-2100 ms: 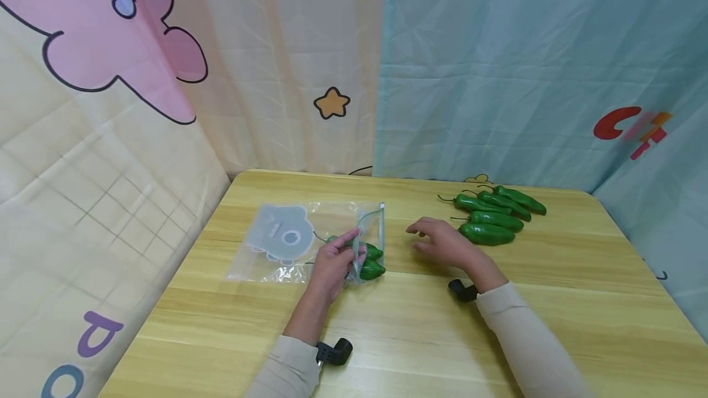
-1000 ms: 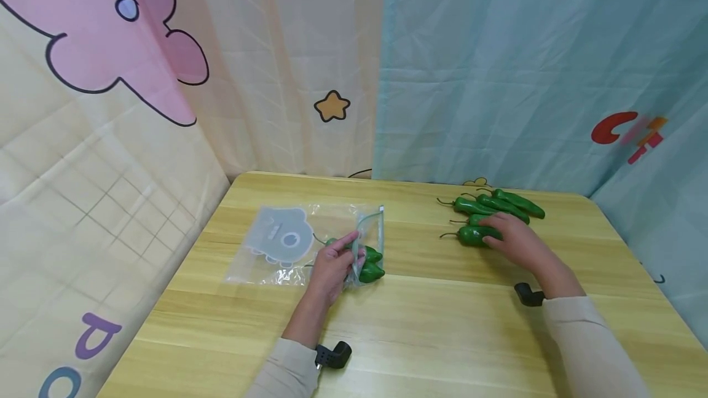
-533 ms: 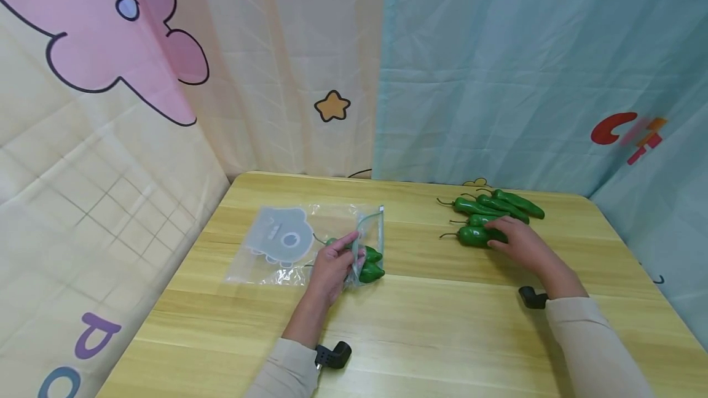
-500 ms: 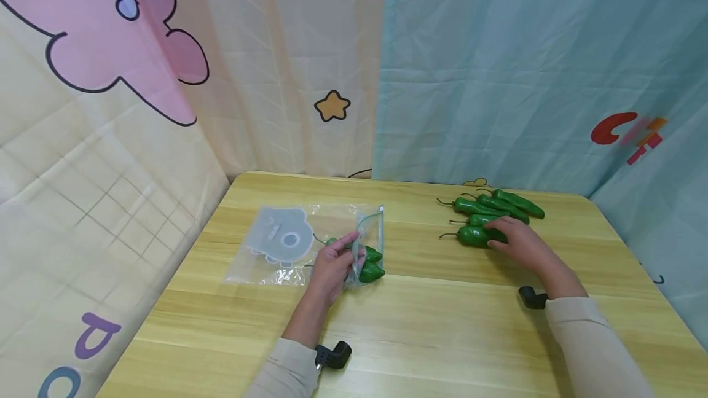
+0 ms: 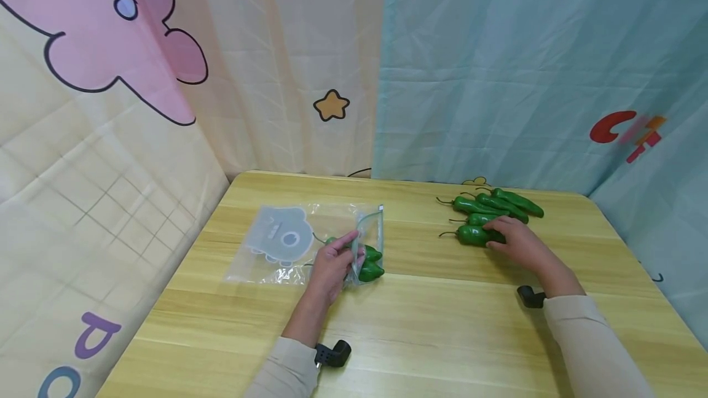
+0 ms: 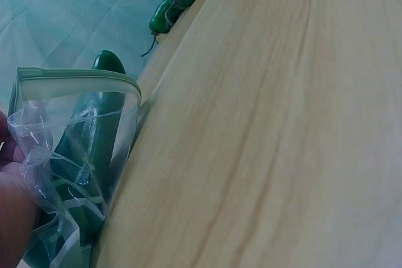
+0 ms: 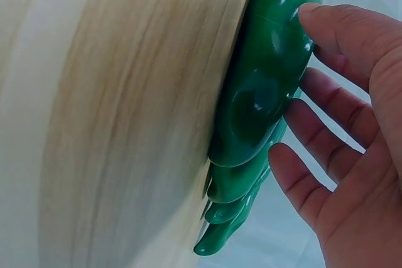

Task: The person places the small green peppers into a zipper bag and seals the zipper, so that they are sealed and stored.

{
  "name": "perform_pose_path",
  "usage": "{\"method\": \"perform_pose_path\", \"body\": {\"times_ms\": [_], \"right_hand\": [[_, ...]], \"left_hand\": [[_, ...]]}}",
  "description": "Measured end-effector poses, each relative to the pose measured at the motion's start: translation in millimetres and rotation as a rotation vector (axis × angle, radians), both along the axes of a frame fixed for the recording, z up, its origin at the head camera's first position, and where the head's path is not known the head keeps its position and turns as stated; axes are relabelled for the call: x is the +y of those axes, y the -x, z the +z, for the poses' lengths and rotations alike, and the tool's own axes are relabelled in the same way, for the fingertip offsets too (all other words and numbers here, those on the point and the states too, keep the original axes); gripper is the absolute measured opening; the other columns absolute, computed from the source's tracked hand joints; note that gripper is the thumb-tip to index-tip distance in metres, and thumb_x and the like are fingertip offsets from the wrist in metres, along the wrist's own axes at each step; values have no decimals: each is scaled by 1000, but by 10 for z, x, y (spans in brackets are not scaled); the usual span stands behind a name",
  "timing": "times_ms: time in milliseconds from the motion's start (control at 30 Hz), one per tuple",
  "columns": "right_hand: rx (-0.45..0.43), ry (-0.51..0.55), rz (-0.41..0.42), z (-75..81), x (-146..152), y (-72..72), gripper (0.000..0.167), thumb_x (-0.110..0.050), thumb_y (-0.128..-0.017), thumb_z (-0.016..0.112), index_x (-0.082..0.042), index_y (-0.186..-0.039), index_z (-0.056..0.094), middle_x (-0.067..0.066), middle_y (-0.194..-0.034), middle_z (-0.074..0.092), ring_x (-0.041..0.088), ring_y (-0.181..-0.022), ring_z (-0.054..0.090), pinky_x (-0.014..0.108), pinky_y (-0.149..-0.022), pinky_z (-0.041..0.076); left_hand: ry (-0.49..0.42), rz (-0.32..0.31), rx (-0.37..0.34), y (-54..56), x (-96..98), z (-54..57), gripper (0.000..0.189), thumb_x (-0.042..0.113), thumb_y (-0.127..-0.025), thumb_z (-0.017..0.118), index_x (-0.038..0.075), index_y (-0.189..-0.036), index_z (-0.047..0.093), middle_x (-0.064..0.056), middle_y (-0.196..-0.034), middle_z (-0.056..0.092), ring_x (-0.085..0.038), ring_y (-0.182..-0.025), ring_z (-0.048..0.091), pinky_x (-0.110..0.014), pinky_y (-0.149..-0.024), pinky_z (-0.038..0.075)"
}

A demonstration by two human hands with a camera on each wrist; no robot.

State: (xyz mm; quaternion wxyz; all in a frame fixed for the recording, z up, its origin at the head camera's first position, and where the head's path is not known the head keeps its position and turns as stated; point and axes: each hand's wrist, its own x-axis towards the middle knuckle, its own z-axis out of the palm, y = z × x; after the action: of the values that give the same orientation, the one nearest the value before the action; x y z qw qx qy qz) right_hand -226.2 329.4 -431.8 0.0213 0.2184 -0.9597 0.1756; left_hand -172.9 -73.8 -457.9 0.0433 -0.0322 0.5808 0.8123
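Note:
My left hand (image 5: 332, 266) holds the mouth of a clear zip bag (image 5: 287, 241) printed with a pale figure, its opening facing right. Inside lie green peppers (image 5: 372, 272), their tips near the opening; in the left wrist view a pepper (image 6: 97, 127) shows through the plastic. Over at the right, my right hand (image 5: 520, 243) has thumb and index finger on either side of the front green pepper (image 5: 470, 236), which lies on the table. In the right wrist view its thumb presses that pepper's (image 7: 260, 86) side, and the other fingers are slightly bent beside it.
Behind the front pepper lie several more green peppers (image 5: 506, 206) in a loose row, stems to the left. The wooden table (image 5: 420, 330) ends at a printed curtain (image 5: 453, 78) at the back and sides. A black wrist camera (image 5: 334, 354) sits on the left wrist.
My right hand has moved right from the middle of the table to the front pepper and stayed there for the last half second. The left hand and bag have hardly moved.

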Motion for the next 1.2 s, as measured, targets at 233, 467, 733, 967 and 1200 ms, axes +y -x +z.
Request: {"method": "perform_pose_path", "body": {"times_ms": [233,467,733,967,1200], "right_hand": [[-17,-8,-5,8,-14,-19,36,-6,-88,73,8,-120,63,27,-119,59,48,-115,52,62,-95,44],[-21,-5,8,-11,-8,-24,38,-4,-87,72,10,-121,61,28,-119,58,50,-116,51,62,-96,43],[-48,7,0,-40,2,-18,42,-5,-88,72,10,-125,59,29,-122,56,51,-118,49,63,-98,41],[-76,28,-20,-27,-10,-33,42,-8,-89,72,8,-126,59,28,-125,55,50,-119,49,63,-97,41],[-75,54,-7,-3,-52,-46,40,-10,-89,72,5,-125,61,25,-123,56,46,-117,51,62,-97,43]], "left_hand": [[-1,1,-2,7,0,3,50,-13,-87,52,-4,-136,55,-24,-118,61,-13,-91,66,-24,-81,56],[3,6,1,9,3,1,50,-13,-87,52,-5,-136,55,-19,-111,62,-13,-89,66,-23,-80,56],[3,11,-7,13,9,2,53,-14,-84,53,-3,-136,56,-21,-113,61,-12,-87,66,-22,-78,56],[1,12,-5,7,12,-1,53,-14,-84,53,-3,-136,56,-18,-109,63,-12,-86,66,-21,-75,56],[9,12,-5,9,5,0,52,-13,-85,54,-3,-136,56,-10,-95,67,-12,-84,67,-20,-72,55]]}}
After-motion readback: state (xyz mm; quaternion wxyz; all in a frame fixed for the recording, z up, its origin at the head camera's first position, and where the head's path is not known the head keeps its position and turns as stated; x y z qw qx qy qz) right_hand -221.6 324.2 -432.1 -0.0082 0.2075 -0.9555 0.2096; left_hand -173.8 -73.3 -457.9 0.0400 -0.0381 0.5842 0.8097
